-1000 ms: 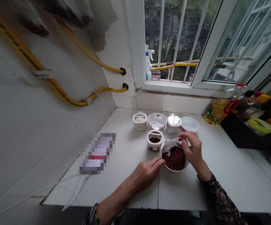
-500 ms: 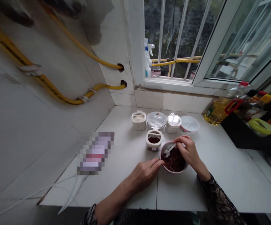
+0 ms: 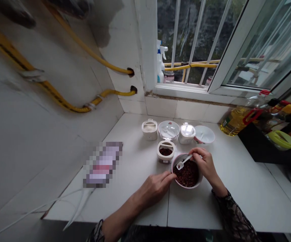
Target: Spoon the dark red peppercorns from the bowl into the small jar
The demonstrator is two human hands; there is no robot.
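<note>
My left hand (image 3: 158, 186) pinches the near-left rim of a pink-edged bowl (image 3: 181, 157) on the counter. Inside lie many dark red dried bits, perhaps peppercorns. Between the fingers of my right hand (image 3: 204, 162) is the handle of a small white spoon (image 3: 185, 162). The spoon's scoop hangs over the left part of the bowl, with a few dark bits in it. Just behind and left of the bowl stands a seasoning jar (image 3: 165, 159), its lid raised, with similar dark red contents.
Behind are a jar of pale contents (image 3: 150, 135), a white bowl (image 3: 169, 124), another lidded jar (image 3: 186, 137) and a shallow bowl (image 3: 207, 133). An oil bottle (image 3: 232, 122) and a black rack (image 3: 251, 143) stand right. A blurred-out purple object (image 3: 102, 166) lies left, near white cables (image 3: 78, 208).
The spoon has come up a little from the dark red bits, its scoop now facing up with some bits in it. My left hand stays at the bowl's rim.
</note>
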